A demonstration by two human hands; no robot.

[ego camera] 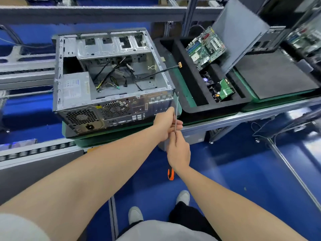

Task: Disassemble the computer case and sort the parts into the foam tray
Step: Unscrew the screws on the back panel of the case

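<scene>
Both hands, left hand (166,123) and right hand (178,150), grip closed on screwdriver (175,119), beside computer case (111,80) rear corner, foam tray (189,108) just right.

**Blue floor, grey metal line**

A glossy blue floor (243,171) spreads under the grey metal-framed bench (225,117). A grey roller conveyor rail (34,152) runs at near left. Grey aluminium shelf beams (86,13) cross the far side, with light glaring off the floor at right.

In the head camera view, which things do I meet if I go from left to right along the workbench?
Open computer case → loose cable with a yellow connector → motherboard leaning in the black foam tray → grey side panel → flat black foam sheet.
</scene>
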